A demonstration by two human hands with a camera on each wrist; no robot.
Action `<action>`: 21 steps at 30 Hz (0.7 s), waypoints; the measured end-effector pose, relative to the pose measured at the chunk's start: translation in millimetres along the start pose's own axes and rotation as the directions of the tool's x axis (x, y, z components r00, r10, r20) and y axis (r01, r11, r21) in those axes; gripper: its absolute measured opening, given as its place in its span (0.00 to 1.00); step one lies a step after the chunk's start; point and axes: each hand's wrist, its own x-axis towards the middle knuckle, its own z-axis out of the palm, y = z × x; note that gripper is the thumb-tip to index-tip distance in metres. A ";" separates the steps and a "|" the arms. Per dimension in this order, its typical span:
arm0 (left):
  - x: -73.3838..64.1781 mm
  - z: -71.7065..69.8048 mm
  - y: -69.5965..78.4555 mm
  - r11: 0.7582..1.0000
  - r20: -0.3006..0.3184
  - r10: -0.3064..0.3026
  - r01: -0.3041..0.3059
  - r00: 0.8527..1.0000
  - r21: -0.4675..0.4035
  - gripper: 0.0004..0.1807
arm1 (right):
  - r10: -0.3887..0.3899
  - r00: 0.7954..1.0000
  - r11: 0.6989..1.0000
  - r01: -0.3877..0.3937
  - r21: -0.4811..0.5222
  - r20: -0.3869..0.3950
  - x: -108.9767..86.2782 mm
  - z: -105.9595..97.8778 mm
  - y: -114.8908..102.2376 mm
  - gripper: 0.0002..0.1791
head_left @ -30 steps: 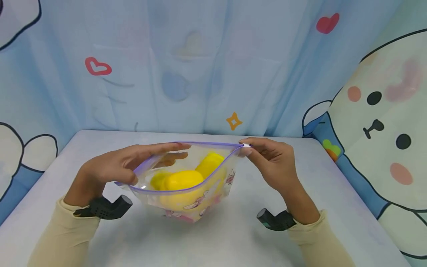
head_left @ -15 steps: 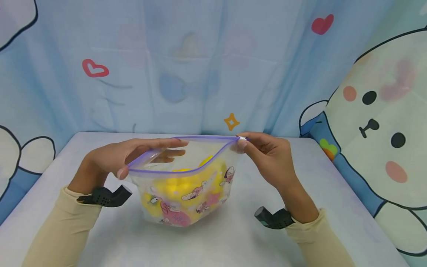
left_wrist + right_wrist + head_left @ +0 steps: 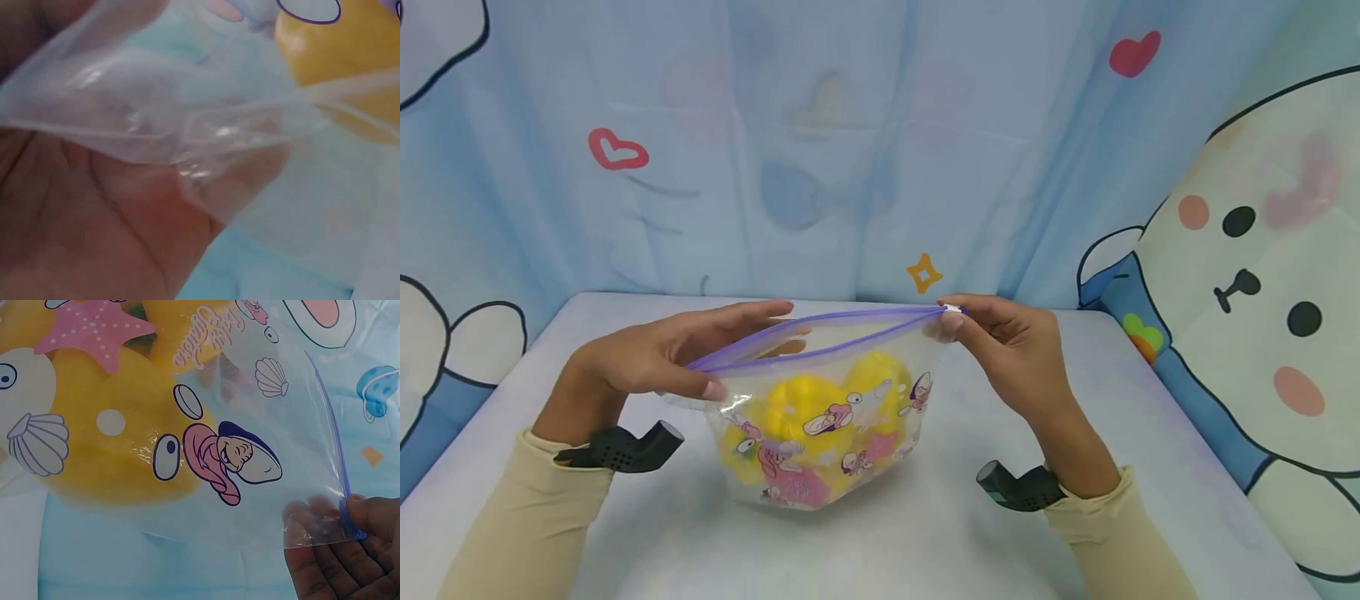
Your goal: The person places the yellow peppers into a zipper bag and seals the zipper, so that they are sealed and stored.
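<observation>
A clear zip bag (image 3: 820,458) with a purple zip edge and printed pink cartoons stands on the table. Several smooth, rounded yellow things (image 3: 805,404) lie inside; their kind is blurred by the plastic. My right hand (image 3: 1018,358) pinches the white zip slider (image 3: 952,309) at the bag's top right corner. My left hand (image 3: 655,350) is around the left end of the bag's mouth, thumb in front and fingers straight behind, apart from each other. In the left wrist view, loose plastic (image 3: 137,112) lies across that palm. The mouth gapes on the left and narrows toward the slider.
The white table (image 3: 1075,533) extends around the bag. A blue printed curtain (image 3: 820,150) hangs behind and along both sides, with a large cartoon animal (image 3: 1247,283) at the right. Each wrist wears a black camera (image 3: 632,450).
The bag has tipped more upright, so its printed front faces me and its mouth is narrower. My left thumb has shifted along the front rim. The right hand keeps its pinch at the slider.
</observation>
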 end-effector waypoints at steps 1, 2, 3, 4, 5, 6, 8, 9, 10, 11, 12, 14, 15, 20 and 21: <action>-2.8 -0.5 2.2 0.999 -0.032 -0.036 0.036 0.999 0.022 0.40 | 0.002 1.000 1.000 -0.002 0.000 -0.004 0.0 -0.4 0.0 0.12; -5.9 -0.9 4.7 0.996 -0.069 -0.069 0.073 0.995 0.054 0.38 | 0.004 1.000 1.000 -0.004 -0.001 -0.008 0.1 -0.8 -0.1 0.12; -9.0 -1.2 7.3 0.990 -0.109 -0.102 0.112 0.989 0.090 0.36 | 0.007 1.000 1.000 -0.007 0.001 -0.011 0.1 -1.3 -0.1 0.12; -11.5 -1.5 9.3 0.982 -0.146 -0.122 0.141 0.982 0.126 0.33 | 0.010 1.000 1.000 -0.010 0.000 -0.011 0.1 -1.7 -0.1 0.12; -13.7 -1.3 11.2 0.971 -0.189 -0.141 0.173 0.972 0.165 0.31 | 0.014 1.000 1.000 -0.014 0.000 -0.012 0.1 -2.1 -0.1 0.12; -15.2 -0.5 13.0 0.958 -0.234 -0.159 0.208 0.959 0.200 0.29 | 0.017 1.000 1.000 -0.017 -0.002 -0.014 0.1 -2.7 0.2 0.12; -17.0 1.8 15.8 0.920 -0.330 -0.177 0.275 0.927 0.279 0.25 | 0.021 1.000 1.000 -0.021 -0.009 -0.017 0.0 -3.7 0.8 0.11; -17.3 3.2 16.6 0.903 -0.373 -0.182 0.305 0.910 0.304 0.24 | 0.024 1.000 1.000 -0.024 -0.009 -0.018 -0.1 -4.3 1.2 0.11; -17.4 4.5 17.2 0.885 -0.413 -0.183 0.332 0.892 0.325 0.23 | 0.025 1.000 1.000 -0.025 -0.010 -0.018 -0.2 -4.7 1.5 0.11; -17.3 5.8 17.6 0.868 -0.453 -0.181 0.359 0.873 0.345 0.22 | 0.028 0.999 1.000 -0.028 -0.012 -0.020 -0.3 -5.1 1.9 0.11; -17.0 6.9 17.8 0.851 -0.486 -0.171 0.377 0.857 0.365 0.21 | 0.031 0.999 0.999 -0.031 -0.011 -0.021 -0.4 -5.5 2.2 0.11; -16.3 8.4 18.1 0.824 -0.541 -0.149 0.406 0.828 0.394 0.19 | 0.037 0.999 0.999 -0.037 -0.012 -0.018 -0.9 -6.1 2.7 0.11; -15.7 9.0 18.3 0.810 -0.566 -0.135 0.419 0.814 0.411 0.19 | 0.038 0.999 0.999 -0.038 -0.015 -0.017 -1.3 -6.6 2.7 0.11; -14.3 10.5 21.9 0.735 -0.659 -0.047 0.473 0.751 0.486 0.14 | 0.024 1.000 0.999 -0.024 -0.037 0.003 -2.7 -10.0 1.1 0.11; -14.4 10.8 22.9 0.726 -0.666 -0.027 0.473 0.745 0.500 0.13 | 0.018 1.000 0.999 -0.017 -0.039 0.007 -2.8 -10.8 0.5 0.11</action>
